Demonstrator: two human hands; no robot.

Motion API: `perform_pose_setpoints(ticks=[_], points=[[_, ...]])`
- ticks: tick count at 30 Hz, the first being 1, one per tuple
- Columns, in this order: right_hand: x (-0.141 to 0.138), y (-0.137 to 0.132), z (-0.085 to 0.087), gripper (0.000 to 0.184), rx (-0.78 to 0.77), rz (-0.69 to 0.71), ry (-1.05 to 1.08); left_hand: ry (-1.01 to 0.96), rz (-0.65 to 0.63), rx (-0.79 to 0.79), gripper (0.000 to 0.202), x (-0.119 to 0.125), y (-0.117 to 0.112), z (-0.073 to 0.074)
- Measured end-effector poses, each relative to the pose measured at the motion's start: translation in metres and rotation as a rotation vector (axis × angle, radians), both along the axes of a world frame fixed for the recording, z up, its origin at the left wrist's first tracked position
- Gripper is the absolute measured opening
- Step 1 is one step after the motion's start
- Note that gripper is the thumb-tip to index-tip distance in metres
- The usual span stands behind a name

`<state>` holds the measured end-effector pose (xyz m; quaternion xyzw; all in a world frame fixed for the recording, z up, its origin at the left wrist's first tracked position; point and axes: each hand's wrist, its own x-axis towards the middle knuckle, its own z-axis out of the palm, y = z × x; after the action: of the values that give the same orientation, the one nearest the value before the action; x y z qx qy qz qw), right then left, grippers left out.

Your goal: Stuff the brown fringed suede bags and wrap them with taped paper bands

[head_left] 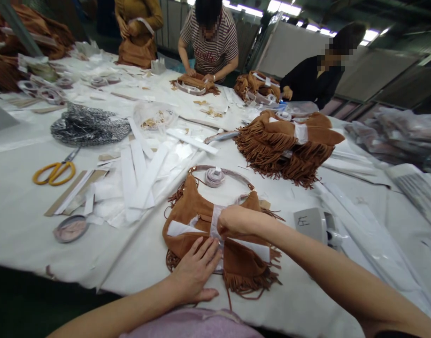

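Observation:
A brown suede fringed bag (197, 213) lies flat on the white table (21, 225) right in front of me, with white paper strips wrapped across it. My left hand (196, 272) rests flat on the bag's lower left part, fingers stretched out. My right hand (236, 221) is curled over the middle of the bag, fingers pinched on a white paper strip (215, 220). The bag's strap (233, 174) loops behind it, with a roll of tape (215, 177) lying inside the loop.
Yellow-handled scissors (55, 172), loose white strips (141, 176) and a tape roll (70, 229) lie to the left. A pile of fringed bags (289, 143) sits right of centre. A grey tagged tool (312, 224) lies by my right forearm. Three people work at the far side.

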<state>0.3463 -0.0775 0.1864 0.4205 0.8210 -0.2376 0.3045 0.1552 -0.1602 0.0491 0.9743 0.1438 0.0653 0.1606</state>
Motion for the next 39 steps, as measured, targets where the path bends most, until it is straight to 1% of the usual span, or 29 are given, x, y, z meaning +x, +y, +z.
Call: perform_pose_setpoints(ticks=[3,6,12,15,19,21,24,26,28,30,31,32,34,35,37,38,39], points=[[-0.01,0.012,-0.016,0.015,0.047,0.032,-0.094,-0.008,-0.002,-0.013,0.089,0.0,0.001,0.0],[-0.014,0.017,-0.03,0.012,0.065,0.049,-0.088,-0.023,-0.005,-0.021,0.09,0.0,0.002,-0.001],[-0.007,0.021,-0.052,0.016,0.079,0.059,-0.053,-0.033,-0.023,-0.048,0.09,0.0,0.003,-0.006],[-0.003,0.024,-0.055,0.017,0.064,0.039,-0.048,-0.035,-0.03,-0.055,0.09,0.001,0.004,-0.007],[0.002,0.027,-0.05,0.018,0.032,0.007,-0.033,-0.035,-0.022,-0.046,0.089,0.002,0.004,-0.007],[0.004,0.029,-0.049,0.027,0.048,-0.043,-0.021,-0.029,-0.019,-0.044,0.089,0.002,0.004,-0.006],[0.013,0.036,-0.052,0.051,0.12,-0.162,-0.013,-0.019,-0.017,-0.05,0.09,0.003,0.004,-0.006],[0.024,0.041,-0.055,0.055,0.148,-0.245,0.01,-0.019,-0.017,-0.056,0.09,0.003,0.004,-0.006],[0.036,0.043,-0.055,0.051,0.202,-0.37,0.031,-0.024,-0.018,-0.062,0.09,0.003,0.004,-0.006],[0.045,0.037,-0.05,0.043,0.305,-0.494,0.028,-0.021,-0.021,-0.066,0.09,0.002,0.004,-0.005],[0.047,0.031,-0.047,0.038,0.358,-0.533,0.02,-0.018,-0.024,-0.067,0.09,0.002,0.003,-0.005],[0.046,0.022,-0.045,0.034,0.406,-0.56,0.023,-0.015,-0.028,-0.066,0.09,0.002,0.003,-0.004],[0.035,0.0,-0.047,0.036,0.48,-0.617,0.099,-0.013,-0.035,-0.054,0.09,0.002,0.003,-0.004],[0.026,-0.012,-0.051,0.038,0.513,-0.661,0.184,-0.019,-0.035,-0.043,0.09,0.003,0.003,-0.003],[0.005,-0.035,-0.069,0.041,0.549,-0.729,0.38,-0.036,-0.027,-0.004,0.091,0.003,0.002,-0.002],[-0.005,-0.044,-0.08,0.043,0.571,-0.747,0.436,-0.047,-0.023,0.025,0.091,0.004,0.002,-0.002],[-0.015,-0.05,-0.092,0.047,0.598,-0.758,0.447,-0.059,-0.022,0.061,0.09,0.003,0.002,-0.001]])
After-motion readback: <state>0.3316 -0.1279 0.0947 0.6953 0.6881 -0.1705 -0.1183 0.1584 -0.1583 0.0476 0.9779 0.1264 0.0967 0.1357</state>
